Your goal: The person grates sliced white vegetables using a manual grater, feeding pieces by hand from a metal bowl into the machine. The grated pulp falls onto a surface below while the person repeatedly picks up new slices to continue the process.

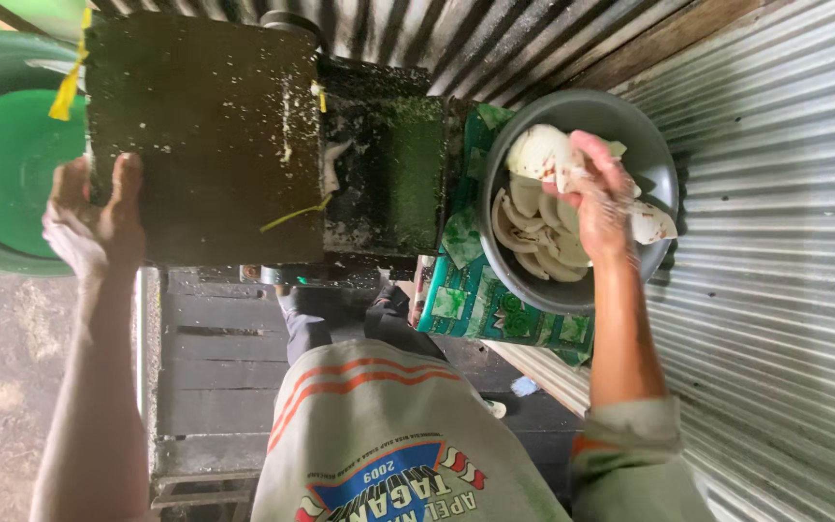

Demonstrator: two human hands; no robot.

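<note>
My right hand (599, 198) reaches into a grey metal basin (654, 155) and grips a white coconut piece (541, 153), lifted above the others. Several more curved white coconut pieces (533, 227) lie in the basin under the hand. My left hand (94, 217) rests on the left edge of a dark, speckled grating machine (205, 135), fingers curled over its edge, holding nothing loose. The machine stands between the two hands, with a wet dark chute (379, 174) at its right side.
A green plastic tub (2, 164) sits at the left, behind the machine. The basin rests on a green patterned cloth (466, 300). Corrugated metal sheeting (785, 290) walls the right side and the back. A dark wooden bench (215, 367) runs below.
</note>
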